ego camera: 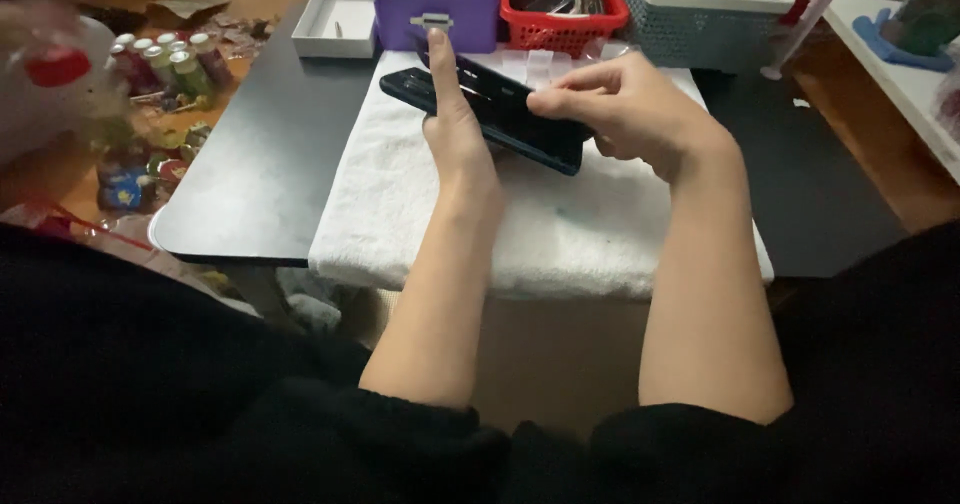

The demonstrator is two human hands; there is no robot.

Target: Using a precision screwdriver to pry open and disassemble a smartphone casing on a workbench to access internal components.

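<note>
A dark slab-shaped phone [520, 119] is held above a white towel [560, 234], tilted with its far end to the left. My left hand [455, 124] reaches under and around its middle, with one finger stretched out toward the purple box. My right hand [625, 109] pinches the phone's near right end from above with thumb and fingers. A second dark flat piece [478, 72] shows just behind the phone; whether it is a separate part I cannot tell.
The towel lies on a black table [255, 179]. At the back stand a white open box [335, 19], a purple box [437, 9], a red basket [560, 9] and a grey basket [700, 14]. Small bottles [165, 59] and clutter lie on the floor at left.
</note>
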